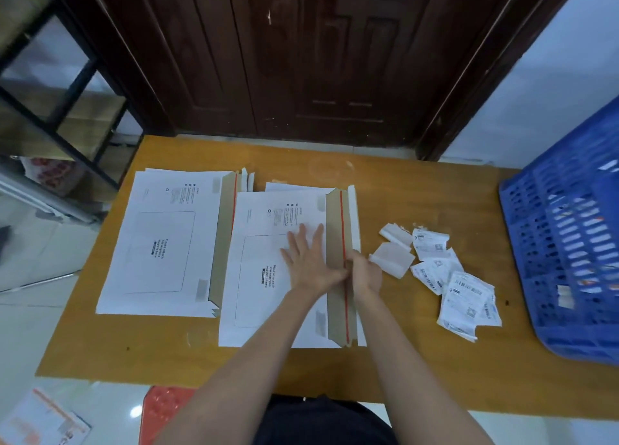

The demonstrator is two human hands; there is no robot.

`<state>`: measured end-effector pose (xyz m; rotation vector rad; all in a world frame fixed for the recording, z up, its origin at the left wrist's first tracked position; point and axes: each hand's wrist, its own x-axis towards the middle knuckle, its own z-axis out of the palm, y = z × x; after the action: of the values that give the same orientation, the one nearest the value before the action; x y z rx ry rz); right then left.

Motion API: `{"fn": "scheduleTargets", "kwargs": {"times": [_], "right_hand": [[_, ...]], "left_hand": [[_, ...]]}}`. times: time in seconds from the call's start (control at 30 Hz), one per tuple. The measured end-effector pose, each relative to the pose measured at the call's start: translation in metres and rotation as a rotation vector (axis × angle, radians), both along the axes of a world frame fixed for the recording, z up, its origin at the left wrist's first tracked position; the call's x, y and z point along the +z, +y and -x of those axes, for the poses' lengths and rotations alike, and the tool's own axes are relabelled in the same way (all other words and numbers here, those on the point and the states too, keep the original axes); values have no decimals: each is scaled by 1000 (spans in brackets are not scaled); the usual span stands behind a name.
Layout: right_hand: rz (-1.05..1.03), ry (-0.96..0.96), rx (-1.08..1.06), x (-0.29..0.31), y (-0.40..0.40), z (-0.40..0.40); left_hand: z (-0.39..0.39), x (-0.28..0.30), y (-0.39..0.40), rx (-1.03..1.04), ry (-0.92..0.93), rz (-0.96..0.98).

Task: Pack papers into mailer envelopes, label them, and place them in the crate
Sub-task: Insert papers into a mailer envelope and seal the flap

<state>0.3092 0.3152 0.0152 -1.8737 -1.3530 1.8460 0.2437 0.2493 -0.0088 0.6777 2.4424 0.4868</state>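
The left hand (pixel 306 260) lies flat with straight, spread fingers on the white mailer envelope (pixel 268 277) at the middle of the wooden table (pixel 167 361). The right hand (pixel 363 272) pinches the envelope's brown flap (pixel 336 230) by the red strip. Just left lies a stack of mailers (pixel 160 243). To the right, loose labels (pixel 462 294) and peeled backings (pixel 392 260) are scattered. Farther right the blue crate (pixel 569 243) holds white items, blurred through its slots.

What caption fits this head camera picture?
Left hand flattens a mailer envelope while right hand pinches its flap.
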Motion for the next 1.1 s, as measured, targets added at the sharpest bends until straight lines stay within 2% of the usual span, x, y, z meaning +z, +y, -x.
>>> {"fn": "scheduleTargets", "kwargs": {"times": [0.13,0.33,0.57,0.73,0.9,0.97,1.07,1.1], "right_hand": [[-25,1,-38,-4,0,-7],[-37,-17,-40,-6,1,-8],[-81,-33,-59,-7,-1,-10],[-164,-61,4,-7,-3,-5],[-206,-173,36,-13,1,-5],[-210,-198,36,-16,2,-5],[-226,-209,39,-17,4,-6],[-230,-214,41,-18,5,-6]], "left_hand": [[9,2,-3,10,49,-87],[11,1,-5,6,24,-41],[10,12,-1,-10,32,-101],[2,23,1,-209,200,-151],[2,27,1,-267,388,-231],[2,29,1,-255,465,-164],[9,25,-7,-183,272,163],[12,23,-11,-154,189,218]]}}
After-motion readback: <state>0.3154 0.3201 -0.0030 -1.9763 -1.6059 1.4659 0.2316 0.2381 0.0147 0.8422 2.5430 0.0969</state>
